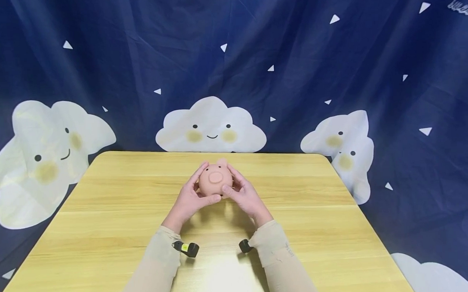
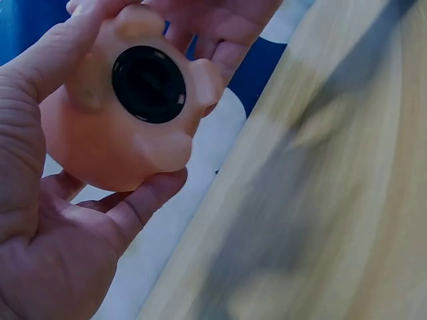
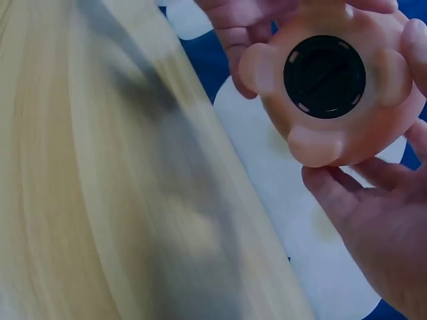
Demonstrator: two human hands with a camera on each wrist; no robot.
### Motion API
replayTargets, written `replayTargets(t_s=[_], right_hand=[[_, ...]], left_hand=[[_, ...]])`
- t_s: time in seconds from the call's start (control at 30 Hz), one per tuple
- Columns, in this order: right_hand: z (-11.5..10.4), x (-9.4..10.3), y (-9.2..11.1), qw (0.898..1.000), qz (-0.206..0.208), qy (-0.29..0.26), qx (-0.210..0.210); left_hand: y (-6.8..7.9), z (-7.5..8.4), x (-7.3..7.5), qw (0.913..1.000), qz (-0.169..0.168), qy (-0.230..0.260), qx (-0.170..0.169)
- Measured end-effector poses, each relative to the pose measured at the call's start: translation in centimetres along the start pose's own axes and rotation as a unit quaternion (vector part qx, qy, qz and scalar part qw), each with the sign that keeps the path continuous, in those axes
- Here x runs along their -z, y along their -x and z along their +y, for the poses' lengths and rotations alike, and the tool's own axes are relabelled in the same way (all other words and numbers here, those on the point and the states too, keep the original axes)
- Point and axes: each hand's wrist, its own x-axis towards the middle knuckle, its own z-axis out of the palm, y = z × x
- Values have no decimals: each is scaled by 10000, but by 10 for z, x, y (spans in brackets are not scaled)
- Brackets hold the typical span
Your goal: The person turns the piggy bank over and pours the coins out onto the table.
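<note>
Holding the pink piggy bank [image 1: 210,186] up over the tabletop [image 1: 105,228], left hand [image 1: 190,200] and right hand [image 1: 248,198] on opposite sides, fingers [image 3: 330,193] curled round it, forearms [image 1: 147,273] angled inward; snout [image 1: 215,177] toward the head view, black plug [image 2: 149,84] showing underneath

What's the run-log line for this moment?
left hand: grips pink piggy bank | right hand: grips it too | bank: above wood-grain table | underside: black plug

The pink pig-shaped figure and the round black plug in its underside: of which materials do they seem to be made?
Pink pig-shaped figure: probably matte vinyl or plastic, though ceramic is possible; its smooth surface shows only soft highlights. Round black plug: likely moulded plastic, slightly glossy, with a crisp edge.
</note>
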Motion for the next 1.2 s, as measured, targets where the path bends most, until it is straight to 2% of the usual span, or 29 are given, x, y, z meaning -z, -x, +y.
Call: replayTargets(t_s=[0.1,0.23,0.43,0.57,0.7,0.9,1.07,1.2], right_hand=[[-2,-1,2,9997,-128,85,193],[-5,2,4,9987,-474,4,211],[-10,7,1,9966,-786,187,186],[-8,7,0,9970,-758,152,26],[-6,4,2,9973,-702,75,-191],[-8,3,2,9979,-454,33,-452],[-11,3,2,9978,-374,-90,-532],[-10,1,2,9971,-417,-283,-579]], left_hand=[[1,3,2,10000,-4,-38,53],[1,5,5,9999,-57,-114,68],[5,8,7,9990,-252,299,215],[6,8,5,9990,-272,323,138],[7,9,2,9996,-108,267,-17],[9,13,-2,9987,120,65,-482],[9,17,-2,9968,67,-283,-750],[9,17,1,9965,-31,-417,-719]])
